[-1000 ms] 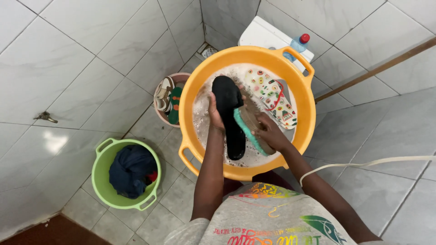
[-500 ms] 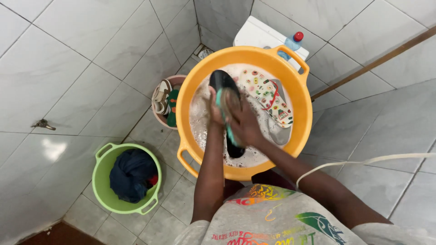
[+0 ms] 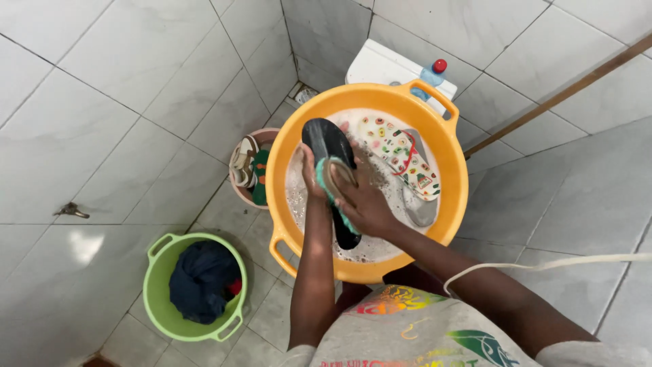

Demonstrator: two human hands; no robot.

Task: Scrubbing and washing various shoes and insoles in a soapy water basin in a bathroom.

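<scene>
L hand (image 3: 311, 178) gripping long black rubber sandal (image 3: 327, 144) by its edge, held tilted w/ toe end up over round orange plastic basin (image 3: 454, 163) of soapy water. R hand (image 3: 360, 200) closed round teal-bristled scrub brush (image 3: 331, 178), bristles pressed on sandal's mid part. Sandal's lower end dips into suds near basin's front rim. Inside basin, right of sandal: white flip-flop w/ coloured print & red strap (image 3: 401, 155), partly over a grey one (image 3: 419, 207). Left of basin, touching it: small pinkish bucket w/ shoes (image 3: 250, 163). Further front-left on tiled floor: green plastic bucket (image 3: 157, 289) holding dark blue cloth (image 3: 201, 280). Behind basin: clear bottle w/ red cap (image 3: 433, 73).
</scene>
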